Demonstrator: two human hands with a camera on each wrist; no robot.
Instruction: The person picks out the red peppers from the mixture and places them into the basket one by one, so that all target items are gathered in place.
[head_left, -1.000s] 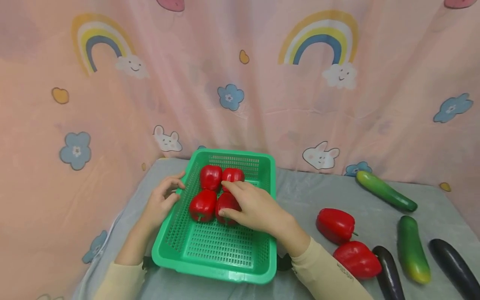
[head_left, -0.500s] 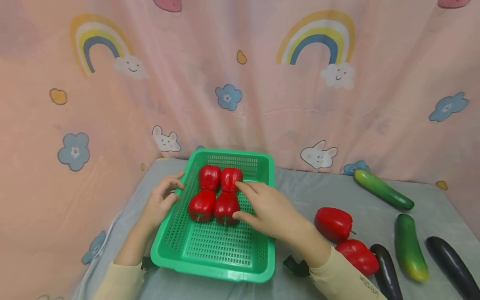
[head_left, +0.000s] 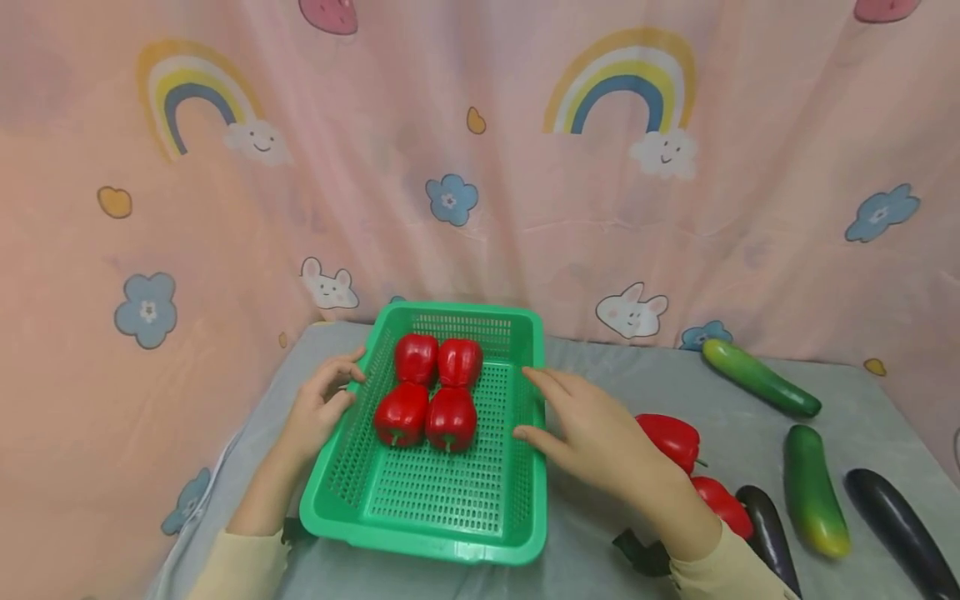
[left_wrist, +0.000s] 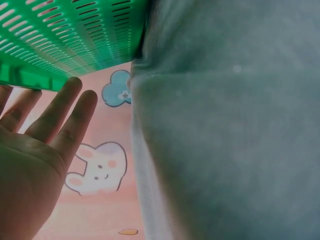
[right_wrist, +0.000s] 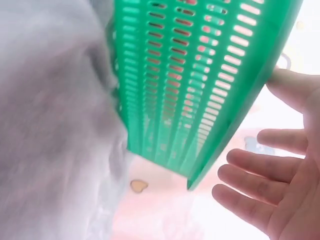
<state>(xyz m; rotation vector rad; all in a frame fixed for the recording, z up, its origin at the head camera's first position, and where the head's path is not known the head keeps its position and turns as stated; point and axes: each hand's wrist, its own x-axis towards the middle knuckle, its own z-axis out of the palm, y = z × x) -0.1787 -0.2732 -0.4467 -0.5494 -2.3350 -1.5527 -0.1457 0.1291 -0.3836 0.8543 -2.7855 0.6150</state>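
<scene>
A green plastic basket (head_left: pixel 435 542) stands on the grey cloth, with several red bell peppers (head_left: pixel 452 421) grouped in two rows inside it. My left hand (head_left: pixel 322 404) rests at the basket's left rim; in the left wrist view its fingers (left_wrist: pixel 64 112) reach out fairly straight under that rim. My right hand (head_left: pixel 592 429) is at the right rim and holds nothing. Its fingers are spread, and the right wrist view shows the thumb right at the rim and the other fingers extended beside the slotted wall.
Right of the basket lie two more red bell peppers (head_left: pixel 720 504), partly hidden by my right forearm. Farther right are a yellow-green and green zucchini (head_left: pixel 761 379), a second zucchini (head_left: pixel 816 492) and dark eggplants (head_left: pixel 896 529). A pink patterned curtain (head_left: pixel 525 250) hangs behind the table.
My right hand has drawn back rightward from the front right pepper in the basket to the right rim, uncovering the peppers. My left hand stays at the left rim.
</scene>
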